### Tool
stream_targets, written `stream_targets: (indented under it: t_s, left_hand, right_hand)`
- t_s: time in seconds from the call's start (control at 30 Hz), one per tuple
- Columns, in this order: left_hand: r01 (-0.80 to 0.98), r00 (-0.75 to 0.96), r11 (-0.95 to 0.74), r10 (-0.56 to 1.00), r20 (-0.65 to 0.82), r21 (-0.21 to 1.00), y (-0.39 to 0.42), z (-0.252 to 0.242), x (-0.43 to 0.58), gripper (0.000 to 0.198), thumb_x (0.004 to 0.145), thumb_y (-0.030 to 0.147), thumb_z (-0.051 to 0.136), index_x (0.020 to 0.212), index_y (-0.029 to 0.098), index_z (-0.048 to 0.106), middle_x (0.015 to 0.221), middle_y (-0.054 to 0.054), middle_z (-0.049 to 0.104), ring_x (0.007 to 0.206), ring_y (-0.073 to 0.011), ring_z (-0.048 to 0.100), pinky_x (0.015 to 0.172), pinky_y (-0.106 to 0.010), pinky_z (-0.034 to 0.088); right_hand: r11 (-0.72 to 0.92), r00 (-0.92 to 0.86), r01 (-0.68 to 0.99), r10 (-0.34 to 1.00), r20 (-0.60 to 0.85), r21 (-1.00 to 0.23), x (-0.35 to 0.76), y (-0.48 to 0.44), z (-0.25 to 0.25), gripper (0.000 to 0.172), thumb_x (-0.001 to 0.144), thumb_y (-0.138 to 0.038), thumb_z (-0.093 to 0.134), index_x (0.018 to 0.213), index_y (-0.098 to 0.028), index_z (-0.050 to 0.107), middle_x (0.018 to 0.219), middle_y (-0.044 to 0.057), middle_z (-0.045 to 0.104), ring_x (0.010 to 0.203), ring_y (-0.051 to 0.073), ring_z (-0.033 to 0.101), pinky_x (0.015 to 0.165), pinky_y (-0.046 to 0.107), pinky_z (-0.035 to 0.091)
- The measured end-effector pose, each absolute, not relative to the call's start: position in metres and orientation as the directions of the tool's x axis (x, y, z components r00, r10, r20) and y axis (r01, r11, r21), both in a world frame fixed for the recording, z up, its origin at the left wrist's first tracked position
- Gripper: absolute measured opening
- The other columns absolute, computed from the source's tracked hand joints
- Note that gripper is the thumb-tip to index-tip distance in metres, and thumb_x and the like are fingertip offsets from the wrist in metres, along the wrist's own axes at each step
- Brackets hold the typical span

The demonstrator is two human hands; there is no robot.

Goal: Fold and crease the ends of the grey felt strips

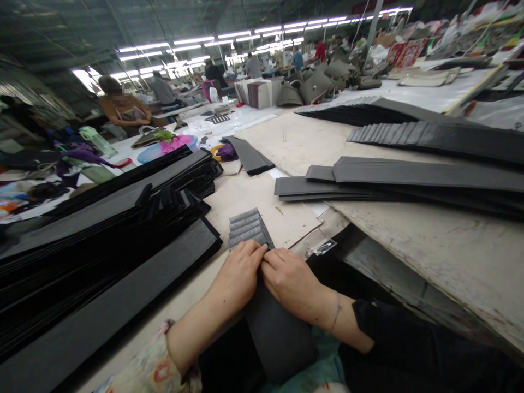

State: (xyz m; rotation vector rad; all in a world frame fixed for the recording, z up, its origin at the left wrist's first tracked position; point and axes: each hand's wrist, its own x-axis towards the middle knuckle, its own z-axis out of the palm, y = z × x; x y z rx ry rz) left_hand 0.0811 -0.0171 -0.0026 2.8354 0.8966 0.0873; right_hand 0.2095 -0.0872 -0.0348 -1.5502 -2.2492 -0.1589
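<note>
- Strip bundle (280, 333): dark grey, flat, located at the near centre. Its far end lies over the cream work surface (282, 218); its near end extends toward the person's body, over teal cloth (327, 355).
- Far end of the strip bundle: layers staggered in steps, with lighter grey edges exposed beyond the fingers.
- Left hand (244, 270): grasping the strip bundle from the left, back of the hand upward, fingers bent over the top face.
- Right hand (292, 281): grasping the strip bundle from the right, fingers bent, knuckles upward. The two hands meet at the fingertips and thumbs; the undersides of both grips are hidden.
- Sleeves: floral sleeve (158, 368) on the left arm, dark sleeve (409, 338) on the right arm.
- Left stack (77, 224): many long dark strips piled in uneven layers. One long strip (123, 311) lies along its near side.
- Right stack (409, 173): long grey strips, ends offset, lying flat.
- Fanned stack (393, 134): beyond the right stack, left ends spread in steps.
- Short strips (249, 155): far of the hands, near the centre, lying at an angle.
- Clear plastic piece (323, 247): just right of the strip bundle, at the surface edge.
- Far left: blue basin (149, 154) containing a pink bag (176, 144); behind it, a co-worker (123, 109).
</note>
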Motion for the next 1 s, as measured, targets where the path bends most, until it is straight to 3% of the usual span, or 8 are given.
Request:
stream_targets:
  t_s: [0.1, 0.27, 0.43, 0.53, 0.6, 0.77, 1.0]
  left_hand:
    - [0.552, 0.820, -0.790, 0.573, 0.002, 0.268, -0.013, -0.002, 0.072, 0.036, 0.084, 0.012, 0.036, 0.117, 0.018, 0.049, 0.104, -0.007, 0.054, 0.095, -0.0184, 0.048, 0.086, -0.035, 0.040]
    - [0.602, 0.754, -0.667, 0.656, -0.037, 0.438, 0.002, 0.003, 0.048, 0.040, 0.075, 0.024, 0.055, 0.115, 0.017, 0.050, 0.111, -0.008, 0.052, 0.104, -0.0218, 0.046, 0.093, -0.037, 0.037]
    - [0.627, 0.699, -0.575, 0.713, -0.053, 0.526, 0.008, 0.000, 0.037, 0.038, 0.069, 0.025, 0.062, 0.105, 0.014, 0.055, 0.102, -0.008, 0.055, 0.099, -0.0223, 0.049, 0.090, -0.037, 0.039]
    - [0.637, 0.693, -0.549, 0.715, -0.091, 0.540, 0.010, 0.002, 0.040, 0.041, 0.067, 0.025, 0.064, 0.105, 0.012, 0.054, 0.101, -0.010, 0.055, 0.098, -0.0232, 0.050, 0.088, -0.037, 0.040]
    - [0.638, 0.705, -0.554, 0.700, -0.116, 0.535, 0.010, 0.006, 0.043, 0.042, 0.067, 0.023, 0.064, 0.105, 0.010, 0.054, 0.101, -0.011, 0.055, 0.098, -0.0239, 0.050, 0.087, -0.038, 0.040]
    - [0.612, 0.740, -0.590, 0.662, -0.119, 0.527, 0.011, 0.010, 0.045, 0.039, 0.066, 0.018, 0.062, 0.104, 0.012, 0.056, 0.100, -0.010, 0.054, 0.096, -0.0233, 0.050, 0.087, -0.037, 0.040]
    - [0.561, 0.782, -0.682, 0.623, -0.028, 0.470, 0.006, 0.007, 0.041, 0.031, 0.072, 0.021, 0.059, 0.103, 0.018, 0.054, 0.102, -0.006, 0.052, 0.099, -0.0210, 0.047, 0.089, -0.034, 0.038]
  right_hand:
    - [0.389, -0.319, 0.910, 0.878, 0.358, -0.141, 0.212, -0.085, -0.028, 0.016, 0.084, -0.017, 0.045, 0.095, -0.012, 0.055, 0.089, 0.007, 0.054, 0.085, 0.019, 0.048, 0.079, 0.032, 0.040]
    - [0.380, -0.320, 0.909, 0.900, 0.297, -0.170, 0.217, -0.071, -0.013, 0.016, 0.085, -0.024, 0.045, 0.076, -0.017, 0.055, 0.078, 0.004, 0.053, 0.080, 0.019, 0.048, 0.071, 0.030, 0.039]
    - [0.393, -0.336, 0.891, 0.907, 0.253, -0.226, 0.222, -0.051, -0.007, 0.014, 0.078, -0.029, 0.058, 0.084, -0.017, 0.055, 0.085, 0.004, 0.054, 0.085, 0.019, 0.047, 0.074, 0.030, 0.038]
    - [0.410, -0.355, 0.873, 0.906, 0.230, -0.266, 0.227, -0.040, -0.004, 0.034, 0.073, -0.032, 0.063, 0.102, -0.016, 0.053, 0.098, 0.007, 0.053, 0.095, 0.021, 0.045, 0.079, 0.032, 0.037]
    - [0.444, -0.410, 0.847, 0.896, 0.173, -0.293, 0.230, -0.033, -0.001, 0.038, 0.073, -0.031, 0.064, 0.106, -0.016, 0.053, 0.101, 0.008, 0.053, 0.097, 0.021, 0.046, 0.081, 0.033, 0.036]
    - [0.493, -0.496, 0.800, 0.864, 0.086, -0.342, 0.231, -0.026, 0.004, 0.028, 0.074, -0.025, 0.063, 0.099, -0.015, 0.057, 0.096, 0.007, 0.056, 0.095, 0.019, 0.048, 0.083, 0.031, 0.037]
    - [0.498, -0.502, 0.818, 0.862, 0.064, -0.288, 0.227, -0.028, 0.008, 0.020, 0.077, -0.026, 0.059, 0.093, -0.013, 0.058, 0.090, 0.007, 0.057, 0.089, 0.018, 0.051, 0.079, 0.029, 0.039]
